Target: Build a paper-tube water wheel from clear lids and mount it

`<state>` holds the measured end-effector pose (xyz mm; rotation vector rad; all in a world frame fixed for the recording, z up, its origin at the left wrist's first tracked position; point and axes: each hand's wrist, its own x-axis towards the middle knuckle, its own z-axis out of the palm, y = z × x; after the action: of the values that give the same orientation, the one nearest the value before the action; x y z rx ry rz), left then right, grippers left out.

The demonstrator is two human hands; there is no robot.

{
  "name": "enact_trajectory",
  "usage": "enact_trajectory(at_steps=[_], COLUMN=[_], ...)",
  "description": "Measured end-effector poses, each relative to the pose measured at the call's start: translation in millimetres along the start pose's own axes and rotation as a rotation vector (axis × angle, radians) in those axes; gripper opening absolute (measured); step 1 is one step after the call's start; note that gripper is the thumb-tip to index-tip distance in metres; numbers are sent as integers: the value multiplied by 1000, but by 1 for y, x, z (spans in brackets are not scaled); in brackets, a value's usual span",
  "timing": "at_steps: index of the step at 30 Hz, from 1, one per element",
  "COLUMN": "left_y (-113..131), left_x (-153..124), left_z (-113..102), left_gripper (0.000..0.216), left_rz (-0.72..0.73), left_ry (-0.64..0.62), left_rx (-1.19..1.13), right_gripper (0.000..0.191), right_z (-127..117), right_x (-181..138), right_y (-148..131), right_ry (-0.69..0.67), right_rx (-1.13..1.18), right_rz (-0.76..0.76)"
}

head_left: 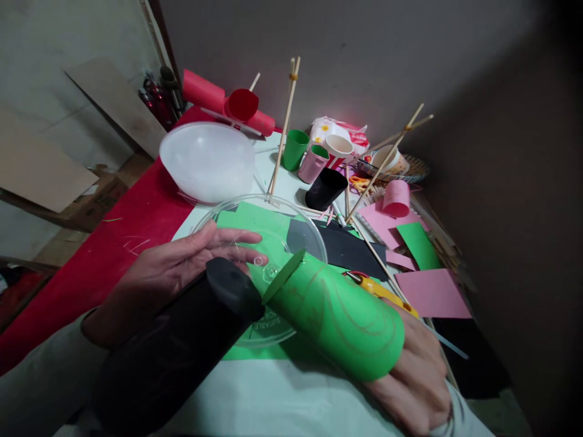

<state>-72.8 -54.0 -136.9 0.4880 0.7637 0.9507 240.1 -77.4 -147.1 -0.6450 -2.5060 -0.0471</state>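
My left hand (177, 267) lies with its fingers stretched out over the rim of a clear plastic dish (314, 233) that sits upside down on green paper. A black paper tube (182, 346) lies along my left wrist and forearm; I cannot see a grip on it. My right hand (419, 376) is at the lower right, fingers wrapped round the near end of a green paper tube (337, 315). That tube points up and left, and its flap touches the black tube's end. A yellow-handled tool (382, 290) lies just behind my right hand.
A white plastic bowl (207, 159) stands behind the dish, beside a red sheet (122, 237). Green (295, 149), pink (313, 162) and black (325, 188) paper cups, tied wooden sticks (285, 124), a pink roll (395, 198) and pink, green and black paper pieces crowd the far right.
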Motion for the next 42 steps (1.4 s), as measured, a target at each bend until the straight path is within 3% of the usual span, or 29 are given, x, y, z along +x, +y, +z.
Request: enact_trajectory(at_steps=[2, 5, 11, 16, 21, 28, 34, 36, 39, 42], left_y=[-1, -2, 2, 3, 4, -3, -1, -1, -2, 0], left_x=[1, 5, 13, 13, 12, 16, 20, 22, 27, 29], left_z=[-2, -5, -5, -2, 2, -14, -22, -23, -23, -20], left_gripper=[40, 40, 63, 65, 74, 52, 44, 43, 42, 42], left_rz=[24, 64, -23, -12, -103, -87, -45, -32, -25, -50], left_ry=[-4, 11, -17, -83, -16, -109, -96, -57, -21, -28], left_rx=[10, 16, 59, 9, -4, -17, -30, -34, -18, -3], right_gripper=[62, 61, 54, 60, 59, 52, 24, 23, 34, 32], right_z=[-9, -16, -12, -17, -22, -16, -23, -27, -37, -50], right_x=[15, 26, 20, 27, 35, 37, 31, 23, 15, 26], right_y=[-1, -4, -4, -1, -3, -4, -8, -9, -10, -3], right_ry=[-17, 64, 100, 12, -85, -61, -41, -8, 153, 284], right_rx=[-26, 10, 39, 14, -35, -55, -142, -137, -103, 56], right_rz=[-10, -14, -15, -34, -1, -49, -101, -99, 12, 331])
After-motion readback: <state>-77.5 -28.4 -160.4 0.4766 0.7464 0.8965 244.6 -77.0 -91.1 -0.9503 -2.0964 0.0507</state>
